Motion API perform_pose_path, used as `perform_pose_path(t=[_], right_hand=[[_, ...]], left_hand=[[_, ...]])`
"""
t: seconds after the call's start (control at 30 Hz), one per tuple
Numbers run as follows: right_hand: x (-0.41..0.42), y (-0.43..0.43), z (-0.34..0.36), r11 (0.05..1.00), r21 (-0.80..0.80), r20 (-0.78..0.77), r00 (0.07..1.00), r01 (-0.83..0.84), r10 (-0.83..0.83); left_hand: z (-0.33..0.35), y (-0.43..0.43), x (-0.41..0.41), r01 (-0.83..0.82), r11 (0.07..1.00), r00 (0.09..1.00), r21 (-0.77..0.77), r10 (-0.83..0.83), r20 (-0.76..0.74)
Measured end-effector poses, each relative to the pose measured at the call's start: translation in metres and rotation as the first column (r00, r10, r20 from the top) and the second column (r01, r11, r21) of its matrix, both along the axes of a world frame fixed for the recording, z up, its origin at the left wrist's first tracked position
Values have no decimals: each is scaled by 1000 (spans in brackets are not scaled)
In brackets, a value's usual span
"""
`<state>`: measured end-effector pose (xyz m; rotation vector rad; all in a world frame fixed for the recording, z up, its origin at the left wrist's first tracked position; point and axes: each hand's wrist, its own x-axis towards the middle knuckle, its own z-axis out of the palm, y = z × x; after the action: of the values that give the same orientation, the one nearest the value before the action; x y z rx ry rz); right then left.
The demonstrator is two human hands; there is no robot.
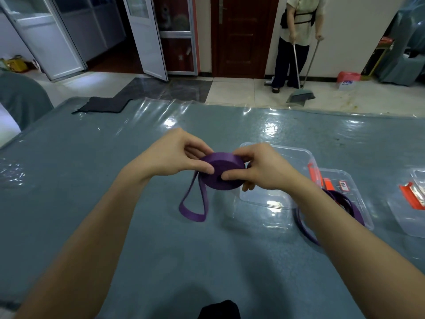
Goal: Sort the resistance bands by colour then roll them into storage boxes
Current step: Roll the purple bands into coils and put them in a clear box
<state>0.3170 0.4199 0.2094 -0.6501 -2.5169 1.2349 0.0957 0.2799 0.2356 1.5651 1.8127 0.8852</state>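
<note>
Rolling is the step in hand. The left hand (174,155) and right hand (259,169) are raised above the table (115,215), both grasping the purple roll (222,171). Each pinches it with the thumb on the near flat face and the fingers curled behind the rim. A loose tail (192,204) hangs from the roll's left side and rests on the table as a narrow loop.

Procedure, as judged from this state:
- Keep thumb pressure on the face so that the coils do not telescope.
- Turn the roll with one hand and feed the tail flat, without twist, with the other.
- Maintain light tension. The band is elastic, so a slack grip probably lets the coil spring open.
- Pinch the last turn until the roll sits inside a box.

Clearances: the table offers wide bare surface to the left and towards the near edge. The right side is crowded. A clear storage box (299,153) lies just behind the right hand. Beside it, a second box (345,178) with orange clips holds another purple band (308,229), which spills over the wall onto the table under the right forearm. A third box (409,226) sits at the right border. Lift the forearm before moving right, or the spilled band may drag.
</note>
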Motion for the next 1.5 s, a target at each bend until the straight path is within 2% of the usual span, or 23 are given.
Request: perform_pose_path(t=[0.1,0.2,0.33,0.47,0.53,0.57,0.67,0.7,0.77,0.83,0.93,1.07,1.17,1.23,1.33,1.5], right_hand=[[12,6,-3,965,-255,-173,978,69,-115],[14,3,-11,916,-399,-286,942,50,-176],[9,-7,-31,850,-523,-353,893,59,-280],[8,-21,-48,806,-588,-354,871,74,-339],[11,-23,-50,808,-586,-318,901,58,-295],[14,-21,-48,845,-530,-260,936,68,-239],[21,-12,-33,980,-165,38,994,108,-103],[21,-9,-27,992,-81,94,991,98,-91],[17,-5,-18,998,-14,121,991,60,-58],[9,-4,-15,1000,13,121,993,3,-4],[-1,-4,-19,991,123,139,989,-59,42],[-7,-7,-23,960,244,211,974,-134,83],[-11,-15,-27,945,260,260,957,-197,128],[-7,-16,-33,961,241,203,975,-136,87],[7,-13,-44,998,63,67,998,-1,-3],[16,-13,-58,972,-226,-139,985,68,-101]], left_hand=[[-25,-17,-3,-134,985,970,111,107,221],[-45,-20,4,-256,957,901,137,185,392],[-57,-12,16,-283,943,860,177,168,482],[-58,-9,17,-289,941,862,173,177,476],[-55,-10,15,-281,950,880,139,196,434],[-52,-11,13,-270,956,895,113,206,396],[-37,-11,6,-181,983,960,40,168,222],[-32,-9,5,-147,989,978,9,144,150],[-22,-2,5,-75,995,997,-58,74,-20],[-15,5,8,-7,994,982,-110,-14,-189],[-6,10,11,35,988,931,-152,-87,-354],[-2,11,18,79,980,863,-185,-160,-479],[-8,10,25,120,974,818,-190,-205,-537],[-17,6,21,120,983,872,-139,-171,-459],[-36,-10,9,4,999,994,-52,-10,-111],[-66,-31,-2,-152,988,958,21,142,250]])
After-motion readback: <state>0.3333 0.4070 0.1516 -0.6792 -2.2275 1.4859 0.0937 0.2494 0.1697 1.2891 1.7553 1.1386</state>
